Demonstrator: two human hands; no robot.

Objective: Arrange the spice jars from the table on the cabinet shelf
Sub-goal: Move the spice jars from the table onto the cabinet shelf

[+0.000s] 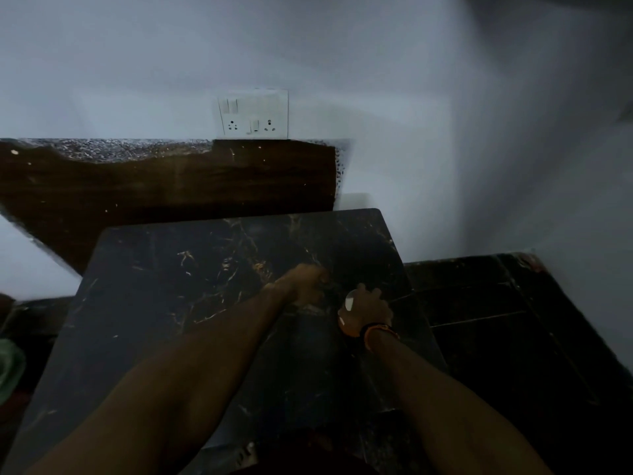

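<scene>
The picture is dim and blurred. Both my arms reach over a black marble-patterned table (171,286). My right hand (370,308) grips a small spice jar (348,303), of which only a white patch shows at the hand's left side. My left hand (308,284) is just left of it, low over the table with its fingers curled downward. What lies under the left hand is too dark to make out. No cabinet shelf is in view.
A white wall with a switch and socket plate (253,113) stands behind the table. A dark wooden board (154,186) leans against the wall at the back left. Dark floor tiles (496,320) lie to the right, and a green object (8,368) is at the left edge.
</scene>
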